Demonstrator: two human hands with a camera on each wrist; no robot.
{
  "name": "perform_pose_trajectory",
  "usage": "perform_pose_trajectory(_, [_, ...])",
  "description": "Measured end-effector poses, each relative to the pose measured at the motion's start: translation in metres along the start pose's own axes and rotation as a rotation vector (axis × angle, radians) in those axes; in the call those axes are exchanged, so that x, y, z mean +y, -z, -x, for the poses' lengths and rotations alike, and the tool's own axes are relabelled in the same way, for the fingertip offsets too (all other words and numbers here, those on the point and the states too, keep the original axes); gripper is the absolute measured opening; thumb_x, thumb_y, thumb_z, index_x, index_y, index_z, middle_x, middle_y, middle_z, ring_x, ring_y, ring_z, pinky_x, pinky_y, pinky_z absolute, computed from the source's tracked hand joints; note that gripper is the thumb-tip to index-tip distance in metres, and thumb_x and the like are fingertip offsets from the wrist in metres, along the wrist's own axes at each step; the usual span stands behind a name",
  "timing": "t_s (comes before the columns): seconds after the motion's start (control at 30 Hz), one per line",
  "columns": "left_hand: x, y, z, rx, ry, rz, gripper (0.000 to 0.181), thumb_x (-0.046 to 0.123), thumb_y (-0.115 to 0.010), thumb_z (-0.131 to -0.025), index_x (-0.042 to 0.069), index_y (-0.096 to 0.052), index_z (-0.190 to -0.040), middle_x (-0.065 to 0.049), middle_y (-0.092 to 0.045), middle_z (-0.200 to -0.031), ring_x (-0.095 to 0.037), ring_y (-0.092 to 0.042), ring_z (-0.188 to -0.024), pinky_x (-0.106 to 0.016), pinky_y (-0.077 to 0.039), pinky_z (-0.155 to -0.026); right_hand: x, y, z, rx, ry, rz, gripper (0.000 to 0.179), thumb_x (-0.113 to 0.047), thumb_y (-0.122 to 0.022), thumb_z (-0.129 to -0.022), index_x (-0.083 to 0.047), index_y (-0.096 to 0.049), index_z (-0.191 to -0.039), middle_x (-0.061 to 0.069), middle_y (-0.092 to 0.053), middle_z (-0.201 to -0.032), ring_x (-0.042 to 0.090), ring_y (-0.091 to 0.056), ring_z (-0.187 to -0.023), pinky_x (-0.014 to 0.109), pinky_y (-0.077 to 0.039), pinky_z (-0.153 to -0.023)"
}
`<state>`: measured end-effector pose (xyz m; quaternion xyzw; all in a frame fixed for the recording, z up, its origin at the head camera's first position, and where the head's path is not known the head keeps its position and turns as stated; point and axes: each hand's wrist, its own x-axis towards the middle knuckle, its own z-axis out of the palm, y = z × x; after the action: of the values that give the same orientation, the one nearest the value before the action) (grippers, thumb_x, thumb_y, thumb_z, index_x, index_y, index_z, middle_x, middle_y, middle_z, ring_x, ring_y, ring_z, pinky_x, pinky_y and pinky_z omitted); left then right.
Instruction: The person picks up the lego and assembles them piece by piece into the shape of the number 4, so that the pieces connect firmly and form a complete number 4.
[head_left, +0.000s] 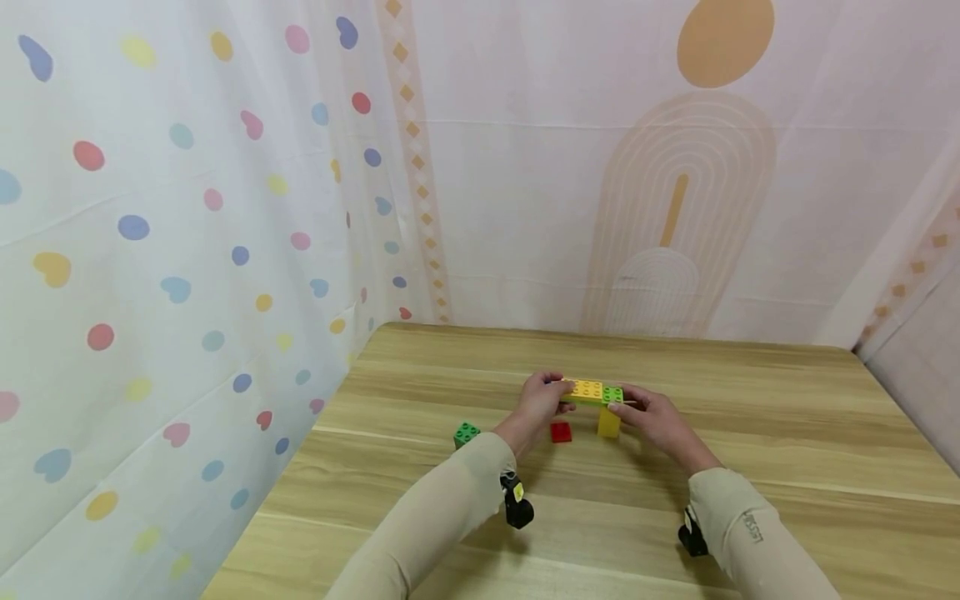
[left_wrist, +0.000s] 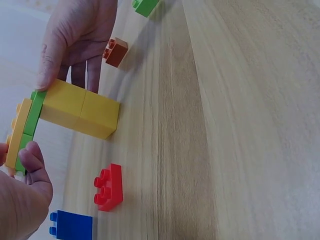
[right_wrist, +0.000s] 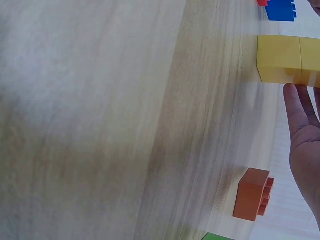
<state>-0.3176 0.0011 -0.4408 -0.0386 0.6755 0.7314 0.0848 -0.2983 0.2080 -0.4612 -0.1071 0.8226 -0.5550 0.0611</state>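
Two yellow bricks (left_wrist: 82, 107) stand one on the other as a column on the table. Light green bricks (left_wrist: 34, 114) lie across its top, sticking out to the left, with a long yellow brick (head_left: 587, 388) over them. My left hand (head_left: 542, 402) pinches the overhanging end of this beam between thumb and fingers. At the other end my right hand (head_left: 660, 421) holds the column's top, its thumb by the light green brick and its fingers along the yellow side. In the right wrist view, those fingers lie against the yellow column (right_wrist: 280, 57).
Left of the column a red brick (head_left: 561, 432) lies on the wooden table (head_left: 600, 517), with a blue brick (left_wrist: 74, 226) close by. A dark green brick (head_left: 467, 432) sits beside my left forearm. An orange brick (right_wrist: 251, 194) and a green brick (left_wrist: 146, 6) lie beyond my right hand.
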Motion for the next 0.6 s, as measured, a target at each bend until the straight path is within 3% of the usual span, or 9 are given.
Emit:
perform_pose_trajectory(0.17, [0.0013, -0.0002, -0.0007, -0.015, 0.023, -0.002, 0.038, 0.006, -0.060, -0.097, -0.007, -0.048, -0.130, -0.017, -0.059, -0.114, -0.017, -0.061, -0.073, -0.024, -0.051, -0.069, 0.0008, 0.0005, 0.0000, -0.002, 0.009, 0.006, 0.050, -0.027, -0.062, -0.100, 0.002, -0.051, -0.140, 0.020, -0.059, -0.127, 0.026, -0.057, -0.112, 0.040, -0.051, -0.093])
perform_pose_trajectory(0.33, [0.0030, 0.0001, -0.0010, -0.052, 0.024, -0.067, 0.029, 0.009, -0.057, -0.099, -0.006, -0.054, -0.123, -0.015, -0.060, -0.112, -0.017, -0.059, -0.074, -0.025, -0.051, -0.069, 0.0003, -0.0002, 0.0004, 0.009, -0.011, 0.013, 0.049, -0.026, -0.063, -0.099, 0.001, -0.053, -0.139, 0.020, -0.059, -0.127, 0.027, -0.057, -0.111, 0.041, -0.051, -0.092])
perform_pose_trajectory(0.47, [0.0032, -0.0004, -0.0019, -0.056, 0.014, -0.147, 0.028, 0.016, -0.065, -0.097, -0.002, -0.059, -0.118, -0.011, -0.062, -0.104, -0.016, -0.060, -0.074, -0.031, -0.053, -0.075, 0.0004, -0.0011, 0.0000, 0.008, -0.016, 0.006, 0.049, -0.026, -0.064, -0.099, 0.002, -0.053, -0.138, 0.020, -0.059, -0.127, 0.027, -0.058, -0.111, 0.041, -0.051, -0.093])
perform_pose_trajectory(0.6, [0.0044, -0.0036, -0.0029, -0.015, 0.010, -0.190, 0.041, 0.017, -0.076, -0.089, 0.000, -0.058, -0.122, -0.008, -0.063, -0.100, -0.017, -0.060, -0.072, -0.037, -0.054, -0.079, 0.0000, 0.0005, -0.0005, 0.006, -0.006, 0.015, 0.051, -0.028, -0.063, -0.099, 0.002, -0.053, -0.139, 0.020, -0.059, -0.127, 0.027, -0.058, -0.111, 0.041, -0.051, -0.093])
